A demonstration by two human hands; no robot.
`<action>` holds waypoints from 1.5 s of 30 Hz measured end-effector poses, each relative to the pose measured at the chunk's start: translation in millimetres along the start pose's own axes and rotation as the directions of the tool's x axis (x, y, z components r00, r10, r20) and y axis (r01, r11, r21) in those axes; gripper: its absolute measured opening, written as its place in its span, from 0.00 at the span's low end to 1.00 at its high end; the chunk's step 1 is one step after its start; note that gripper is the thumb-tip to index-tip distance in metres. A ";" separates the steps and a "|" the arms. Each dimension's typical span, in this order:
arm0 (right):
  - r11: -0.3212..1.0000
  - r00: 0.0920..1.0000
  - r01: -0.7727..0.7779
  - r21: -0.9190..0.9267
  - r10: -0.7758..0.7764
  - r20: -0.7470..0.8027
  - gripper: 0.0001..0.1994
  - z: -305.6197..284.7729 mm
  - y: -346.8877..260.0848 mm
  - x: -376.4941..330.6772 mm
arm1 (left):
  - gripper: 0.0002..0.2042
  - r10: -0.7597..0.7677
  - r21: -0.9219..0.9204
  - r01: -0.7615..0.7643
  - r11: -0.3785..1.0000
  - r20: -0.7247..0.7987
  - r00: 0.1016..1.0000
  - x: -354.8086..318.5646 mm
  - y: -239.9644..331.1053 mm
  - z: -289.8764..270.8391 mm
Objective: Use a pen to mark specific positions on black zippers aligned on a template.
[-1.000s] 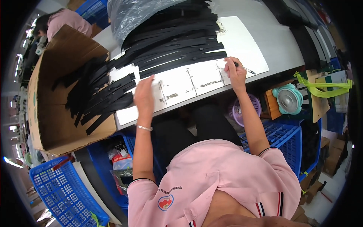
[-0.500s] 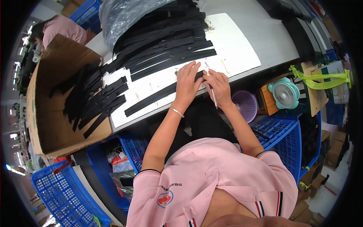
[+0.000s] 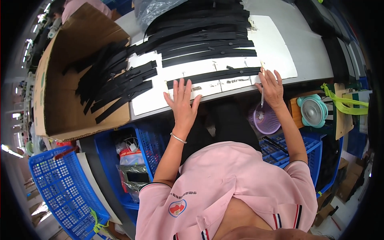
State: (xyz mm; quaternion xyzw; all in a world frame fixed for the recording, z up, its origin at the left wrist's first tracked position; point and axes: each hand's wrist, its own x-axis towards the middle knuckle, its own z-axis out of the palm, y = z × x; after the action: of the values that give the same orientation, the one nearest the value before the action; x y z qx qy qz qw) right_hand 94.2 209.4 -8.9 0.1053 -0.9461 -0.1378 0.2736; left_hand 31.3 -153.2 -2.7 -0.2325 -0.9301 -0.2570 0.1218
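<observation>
A black zipper strip [image 3: 216, 75] with a small slider on it lies lengthwise along the marked white board [image 3: 280, 60]. My left hand [image 3: 184, 106] is spread flat at the strip's left end, fingertips touching the board and the strip's edge. At the right end, my right hand [image 3: 273, 90] has its fingers curled around a slim silver-white pen [image 3: 262, 97], whose shaft points down toward me. Its fingertips are by the strip's end. Beyond, several more black zipper strips [image 3: 200, 40] lie in layered rows across the board.
An open cardboard box [image 3: 60, 84] at left has black strips spilling onto the board. Clear plastic [image 3: 156, 12] lies at the back. Below the table edge are a purple basket [image 3: 267, 122], a turquoise fan [image 3: 313, 111] and blue crates [image 3: 66, 188]. Another person [image 3: 90, 7] is at far left.
My hands have moved apart, the left toward the strip's left end and the right to its right end. The strip now lies further up the board, straightened. The view has shifted.
</observation>
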 end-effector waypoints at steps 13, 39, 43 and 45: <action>0.904 0.943 -0.256 0.344 0.311 -0.116 0.19 -20.9 -37.0 38.7 | 0.32 -0.051 0.030 0.052 0.998 -0.019 0.998 -15.9 -20.9 -3.5; 0.128 0.883 -0.451 0.883 0.205 0.422 0.11 15.8 -194.0 153.9 | 0.34 -0.100 -0.029 0.098 0.995 -0.084 0.991 -18.2 -22.0 -0.8; 0.171 0.911 -0.383 0.908 0.233 0.340 0.11 15.9 -195.6 153.3 | 0.35 -0.097 -0.026 0.095 0.995 -0.086 0.992 -17.2 -19.7 -0.4; 0.088 0.881 -0.444 0.892 0.228 0.416 0.11 10.2 -194.0 154.5 | 0.35 -0.101 -0.018 0.100 0.995 -0.082 0.991 -17.7 -19.9 -2.3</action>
State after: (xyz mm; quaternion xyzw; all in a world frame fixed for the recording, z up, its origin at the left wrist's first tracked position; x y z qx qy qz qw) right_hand -15.3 -13.3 -3.5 0.0224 -0.8281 0.5537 0.0847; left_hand 37.0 -176.2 -15.3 -0.1754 -0.9329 -0.2787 0.1458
